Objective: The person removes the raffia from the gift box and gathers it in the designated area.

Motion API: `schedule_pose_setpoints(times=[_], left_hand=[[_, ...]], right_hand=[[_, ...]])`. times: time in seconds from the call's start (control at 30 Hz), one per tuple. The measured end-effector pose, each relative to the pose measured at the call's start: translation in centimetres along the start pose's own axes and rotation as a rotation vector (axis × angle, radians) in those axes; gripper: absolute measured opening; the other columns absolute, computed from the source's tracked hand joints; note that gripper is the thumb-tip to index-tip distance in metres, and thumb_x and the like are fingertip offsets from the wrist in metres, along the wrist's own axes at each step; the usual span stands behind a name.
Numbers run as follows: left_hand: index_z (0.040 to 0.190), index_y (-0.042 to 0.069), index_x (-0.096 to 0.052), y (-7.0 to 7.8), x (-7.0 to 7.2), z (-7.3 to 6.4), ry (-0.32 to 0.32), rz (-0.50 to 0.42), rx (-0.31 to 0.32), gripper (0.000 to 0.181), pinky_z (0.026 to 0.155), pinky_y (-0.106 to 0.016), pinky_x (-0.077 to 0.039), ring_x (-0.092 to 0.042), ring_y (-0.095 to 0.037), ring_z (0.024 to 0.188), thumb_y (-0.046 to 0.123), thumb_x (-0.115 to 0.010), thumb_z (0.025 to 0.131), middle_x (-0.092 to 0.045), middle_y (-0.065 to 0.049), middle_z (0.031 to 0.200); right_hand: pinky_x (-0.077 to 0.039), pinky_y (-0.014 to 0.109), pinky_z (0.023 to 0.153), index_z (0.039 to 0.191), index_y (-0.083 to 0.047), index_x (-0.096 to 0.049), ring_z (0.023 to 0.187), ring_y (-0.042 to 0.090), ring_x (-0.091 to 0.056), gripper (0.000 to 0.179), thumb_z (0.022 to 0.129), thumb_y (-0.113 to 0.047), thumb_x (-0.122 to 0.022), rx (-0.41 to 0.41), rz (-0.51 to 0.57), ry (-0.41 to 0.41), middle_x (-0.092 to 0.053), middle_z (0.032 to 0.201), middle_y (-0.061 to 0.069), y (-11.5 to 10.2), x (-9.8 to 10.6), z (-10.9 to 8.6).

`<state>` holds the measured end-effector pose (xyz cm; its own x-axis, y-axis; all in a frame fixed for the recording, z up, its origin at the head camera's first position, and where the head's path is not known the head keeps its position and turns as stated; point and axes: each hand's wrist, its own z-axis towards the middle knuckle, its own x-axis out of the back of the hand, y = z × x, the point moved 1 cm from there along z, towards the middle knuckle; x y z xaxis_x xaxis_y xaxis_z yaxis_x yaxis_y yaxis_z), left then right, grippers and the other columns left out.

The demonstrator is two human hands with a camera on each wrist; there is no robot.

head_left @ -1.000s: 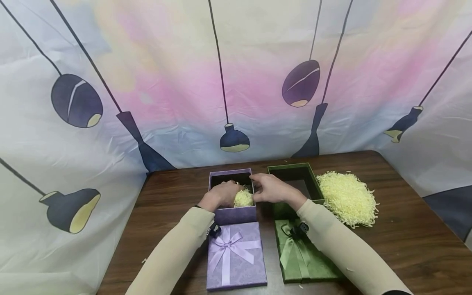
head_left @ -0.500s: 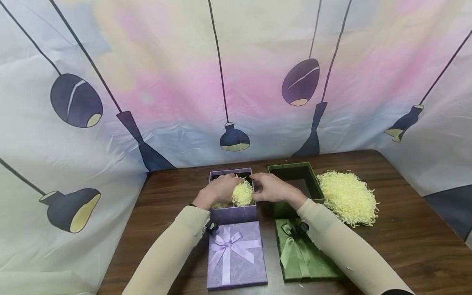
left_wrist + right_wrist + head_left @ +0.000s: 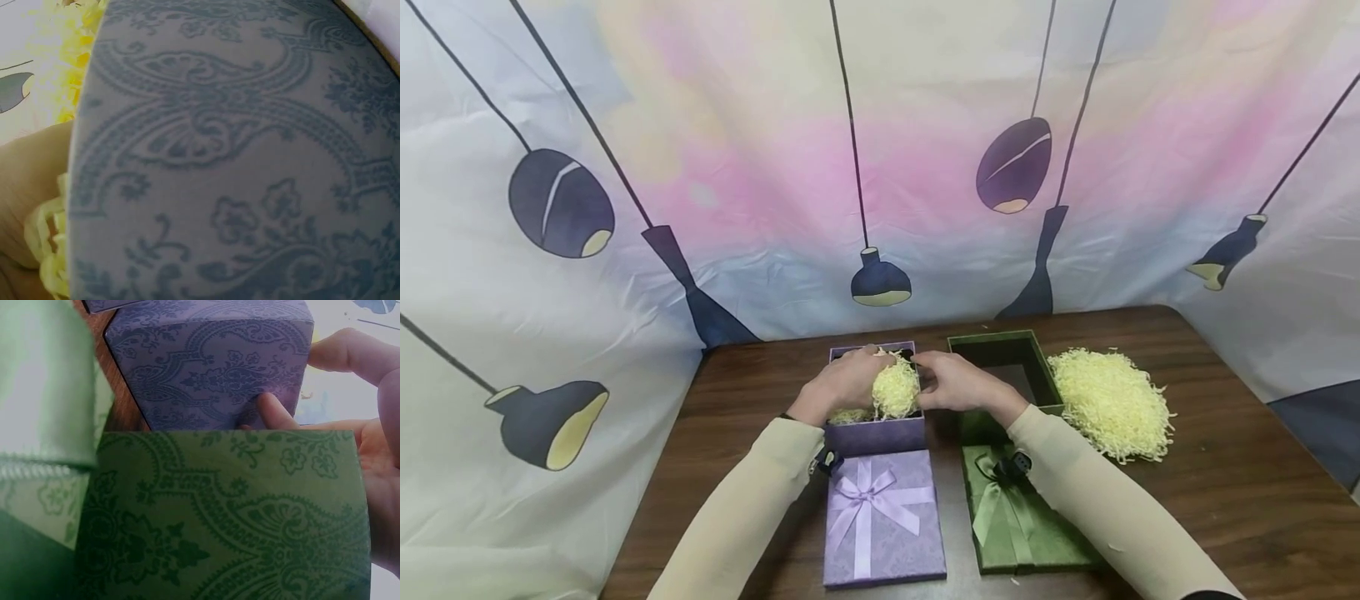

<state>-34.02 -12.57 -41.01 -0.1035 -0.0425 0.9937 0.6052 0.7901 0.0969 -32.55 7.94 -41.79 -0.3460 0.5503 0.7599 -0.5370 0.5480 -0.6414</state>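
The purple gift box stands without its lid, with pale yellow shredded paper rising to its rim. My left hand reaches over its near left side and grips a clump of this paper; its thumb is hidden. The left wrist view shows the box wall close up, with part of the hand and loose shreds beyond. My right hand holds the right wall of the purple box. In the right wrist view one finger lies on its patterned outer wall and another part of the hand meets the edge.
An open green gift box stands just right, under my right wrist. Beside it lies a heap of yellow shreds. Nearer are a purple lid and a green lid, both with bows. A printed curtain hangs behind the wooden table.
My left hand has risen from deeper in the purple box, and the shredded paper near it stands higher. The right hand keeps its hold on the wall.
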Motion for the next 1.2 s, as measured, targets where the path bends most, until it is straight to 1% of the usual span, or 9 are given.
schedule_pose_setpoints(times=[0.1, 0.27, 0.4, 0.57, 0.7, 0.83, 0.9, 1.03, 1.2], left_hand=[[0.125, 0.022, -0.061, -0.1, 0.1, -0.2, 0.025, -0.004, 0.007, 0.049, 0.082, -0.042, -0.054, -0.062, -0.027, 0.103, 0.024, -0.077, 0.079, -0.061, -0.008, 0.117], [0.119, 0.024, -0.063, -0.2, 0.0, -0.4, 0.075, 0.020, 0.000, 0.038, 0.082, -0.040, -0.054, -0.062, -0.024, 0.100, 0.037, -0.071, 0.084, -0.062, -0.005, 0.111], [0.116, 0.023, -0.063, -0.2, 0.0, -0.5, 0.094, 0.023, -0.017, 0.036, 0.080, -0.039, -0.054, -0.062, -0.023, 0.097, 0.034, -0.072, 0.083, -0.062, -0.004, 0.107], [0.117, 0.023, -0.062, 0.0, 0.5, -0.7, 0.095, -0.006, -0.026, 0.041, 0.079, -0.040, -0.054, -0.062, -0.024, 0.095, 0.029, -0.076, 0.079, -0.061, -0.005, 0.109], [0.116, 0.024, -0.062, 0.0, 1.0, -0.8, 0.113, -0.007, -0.036, 0.041, 0.080, -0.039, -0.053, -0.061, -0.022, 0.095, 0.032, -0.076, 0.079, -0.060, -0.004, 0.108], [0.116, 0.024, -0.061, -0.1, 1.4, -0.9, 0.130, -0.021, -0.050, 0.042, 0.078, -0.038, -0.053, -0.061, -0.022, 0.092, 0.034, -0.077, 0.079, -0.059, -0.004, 0.106], [0.115, 0.024, -0.060, -0.1, 1.5, -1.0, 0.137, -0.028, -0.055, 0.042, 0.076, -0.037, -0.053, -0.060, -0.020, 0.092, 0.036, -0.077, 0.078, -0.059, -0.003, 0.105], [0.115, 0.025, -0.060, -0.2, 1.9, -1.2, 0.156, -0.056, -0.056, 0.044, 0.074, -0.035, -0.053, -0.059, -0.019, 0.089, 0.034, -0.079, 0.077, -0.057, -0.002, 0.105], [0.120, 0.022, -0.059, -0.2, 2.7, -1.6, 0.174, -0.081, -0.059, 0.052, 0.082, -0.041, -0.054, -0.060, -0.023, 0.098, 0.027, -0.081, 0.073, -0.058, -0.005, 0.111]], right_hand=[[-0.055, 0.019, 0.077, 0.127, -0.002, -0.057, 0.092, 0.014, -0.071, 0.055, 0.075, -0.013, -0.066, 0.015, 0.014, -0.004, -0.065, 0.119, 0.012, -0.1, -0.1, 0.1], [-0.056, 0.019, 0.076, 0.129, -0.002, -0.056, 0.090, 0.012, -0.071, 0.057, 0.074, -0.012, -0.066, 0.015, 0.017, 0.005, -0.064, 0.120, 0.012, -0.2, -0.2, 0.0], [-0.055, 0.019, 0.076, 0.131, -0.003, -0.055, 0.091, 0.011, -0.070, 0.058, 0.075, -0.013, -0.066, 0.003, 0.008, -0.005, -0.064, 0.121, 0.010, -0.3, -0.2, 0.1], [-0.055, 0.018, 0.076, 0.131, -0.004, -0.056, 0.091, 0.011, -0.070, 0.057, 0.076, -0.013, -0.067, -0.011, 0.003, -0.008, -0.063, 0.122, 0.010, -0.3, -0.1, 0.2], [-0.055, 0.018, 0.076, 0.130, -0.009, -0.057, 0.091, 0.010, -0.070, 0.055, 0.075, -0.012, -0.066, -0.020, 0.020, -0.009, -0.062, 0.124, 0.008, -0.4, -0.1, 0.2], [-0.057, 0.024, 0.078, 0.125, -0.015, -0.060, 0.092, 0.012, -0.070, 0.051, 0.074, -0.012, -0.067, 0.000, 0.025, -0.002, -0.063, 0.120, 0.005, -0.3, 0.0, 0.2], [-0.057, 0.029, 0.081, 0.122, -0.017, -0.062, 0.093, 0.012, -0.069, 0.049, 0.073, -0.014, -0.067, 0.014, -0.005, 0.012, -0.064, 0.118, 0.004, -0.3, 0.0, 0.1], [-0.054, 0.032, 0.087, 0.120, -0.013, -0.062, 0.097, 0.014, -0.067, 0.048, 0.072, -0.016, -0.069, 0.014, -0.073, 0.034, -0.064, 0.119, 0.005, -0.3, 0.0, -0.1], [-0.055, 0.031, 0.085, 0.131, -0.005, -0.055, 0.090, 0.012, -0.069, 0.060, 0.072, -0.012, -0.067, -0.030, -0.040, 0.014, -0.060, 0.128, 0.013, -0.2, 0.0, -0.2]])
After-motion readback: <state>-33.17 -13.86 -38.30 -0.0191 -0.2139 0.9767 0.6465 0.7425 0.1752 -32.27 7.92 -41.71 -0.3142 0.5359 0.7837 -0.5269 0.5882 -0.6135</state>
